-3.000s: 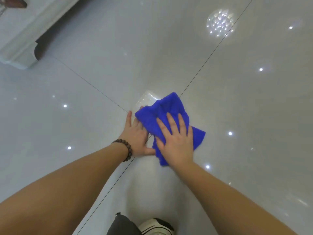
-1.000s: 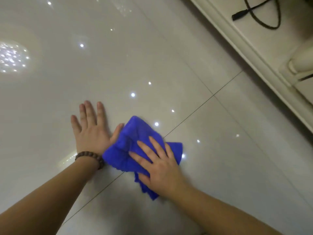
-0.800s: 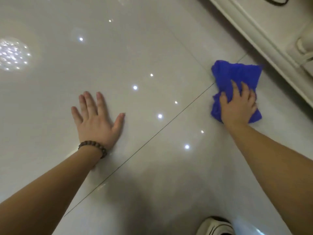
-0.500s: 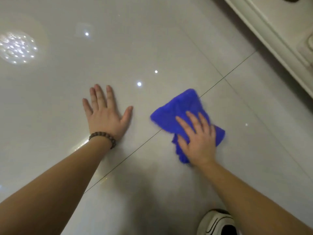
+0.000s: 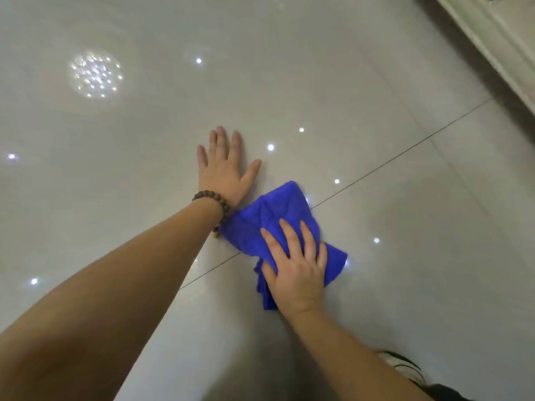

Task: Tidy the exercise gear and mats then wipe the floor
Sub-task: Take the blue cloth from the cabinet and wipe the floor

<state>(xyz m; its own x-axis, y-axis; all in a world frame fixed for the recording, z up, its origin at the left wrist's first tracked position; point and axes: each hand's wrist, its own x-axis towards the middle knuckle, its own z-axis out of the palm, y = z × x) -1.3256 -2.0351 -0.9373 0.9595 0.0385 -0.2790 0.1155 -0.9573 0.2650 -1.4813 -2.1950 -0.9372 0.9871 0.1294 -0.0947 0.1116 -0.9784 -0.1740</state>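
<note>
A crumpled blue cloth (image 5: 278, 221) lies on the glossy grey tiled floor (image 5: 405, 227), across a dark grout line. My right hand (image 5: 295, 264) presses flat on the cloth's near half, fingers spread over it. My left hand (image 5: 224, 166) rests palm-down on the bare tile just beyond and left of the cloth, fingers apart, holding nothing. A brown bead bracelet (image 5: 212, 199) circles the left wrist, and the cloth's left edge touches that wrist.
A white baseboard or furniture edge (image 5: 503, 44) runs along the top right corner. My shoe (image 5: 402, 369) shows at the bottom right. Ceiling lights reflect as bright spots (image 5: 94, 73) on the tiles.
My right hand has slid the blue cloth leftward, from the baseboard side back to my left wrist. The left hand has stayed flat on the tile.
</note>
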